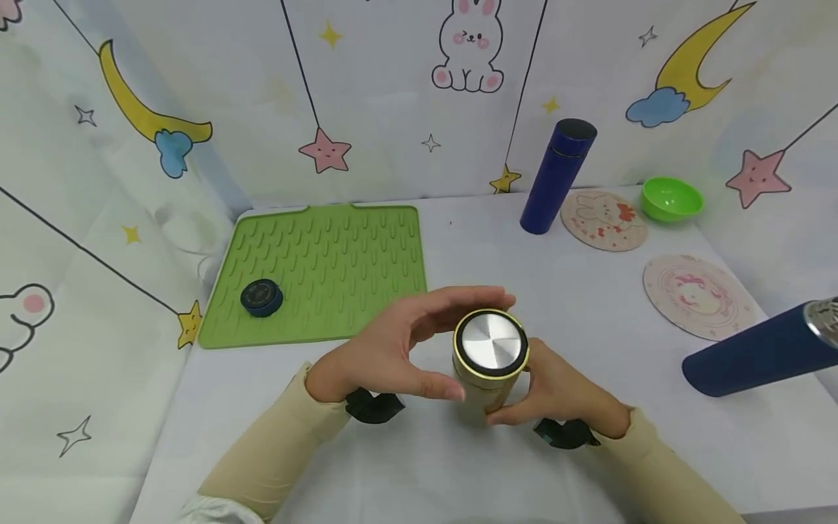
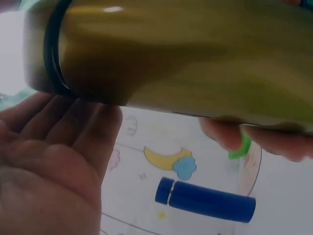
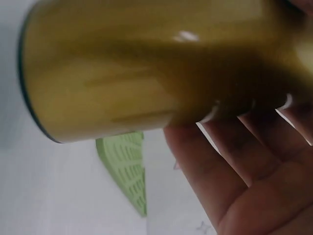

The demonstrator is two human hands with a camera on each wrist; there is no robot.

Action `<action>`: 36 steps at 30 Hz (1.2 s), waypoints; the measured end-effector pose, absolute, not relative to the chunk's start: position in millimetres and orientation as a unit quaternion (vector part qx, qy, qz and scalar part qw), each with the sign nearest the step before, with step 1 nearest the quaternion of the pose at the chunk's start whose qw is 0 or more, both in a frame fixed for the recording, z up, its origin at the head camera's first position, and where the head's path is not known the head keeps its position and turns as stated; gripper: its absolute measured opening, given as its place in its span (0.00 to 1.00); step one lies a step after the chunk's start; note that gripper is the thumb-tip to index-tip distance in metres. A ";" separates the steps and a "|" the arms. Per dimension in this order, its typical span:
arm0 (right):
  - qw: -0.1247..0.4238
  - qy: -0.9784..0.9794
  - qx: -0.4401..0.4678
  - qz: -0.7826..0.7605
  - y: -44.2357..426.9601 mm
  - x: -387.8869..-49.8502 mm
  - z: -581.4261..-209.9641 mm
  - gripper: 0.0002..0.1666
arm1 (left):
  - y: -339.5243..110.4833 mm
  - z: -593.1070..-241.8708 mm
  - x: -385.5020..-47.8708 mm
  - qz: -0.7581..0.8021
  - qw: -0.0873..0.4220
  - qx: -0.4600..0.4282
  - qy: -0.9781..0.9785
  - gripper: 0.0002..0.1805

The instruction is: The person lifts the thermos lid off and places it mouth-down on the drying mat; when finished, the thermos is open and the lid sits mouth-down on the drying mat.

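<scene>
A gold thermos flask (image 1: 486, 389) with a silver disc on its lid (image 1: 492, 344) stands upright between the two hands; its gold body (image 3: 112, 73) fills much of the right wrist view. My right hand (image 1: 566, 386) grips the body low down, thumb in front and fingers (image 3: 195, 166) along the far side. Around the lid end, my left hand (image 1: 399, 346) is spread wide, its fingers stretched behind the flask and its thumb to the left. In the left wrist view these fingers (image 2: 105, 134) lie at the edge of the lid; whether they touch it I cannot tell.
A green ridged mat (image 1: 327, 276) bears a round dark blue cap (image 1: 262, 298). At the back stands a blue flask (image 1: 556, 178), beside two round patterned coasters (image 1: 602, 220) and a green bowl (image 1: 672, 200). A navy flask (image 1: 759, 353) with a silver top is at the right.
</scene>
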State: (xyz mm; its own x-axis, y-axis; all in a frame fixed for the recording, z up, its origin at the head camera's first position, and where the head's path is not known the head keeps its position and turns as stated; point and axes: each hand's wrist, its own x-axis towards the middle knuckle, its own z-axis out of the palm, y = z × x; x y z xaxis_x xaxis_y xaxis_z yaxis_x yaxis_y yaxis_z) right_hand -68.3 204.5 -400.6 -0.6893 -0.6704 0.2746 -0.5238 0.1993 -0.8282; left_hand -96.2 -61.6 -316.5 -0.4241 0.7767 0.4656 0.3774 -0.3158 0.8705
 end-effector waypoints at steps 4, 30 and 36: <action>0.086 0.759 -0.432 -0.479 200.8 -64.7 -396.5 0.41 | -58.0 -308.3 -93.7 0.598 0.193 0.549 0.552 0.47; 0.032 0.804 -0.328 -0.494 200.2 -51.3 -398.9 0.43 | -51.5 -318.5 -77.2 0.636 0.042 0.453 0.624 0.50; 0.102 0.751 -0.448 -0.474 206.7 -49.2 -395.6 0.47 | -57.0 -302.5 -79.3 0.567 0.195 0.561 0.571 0.48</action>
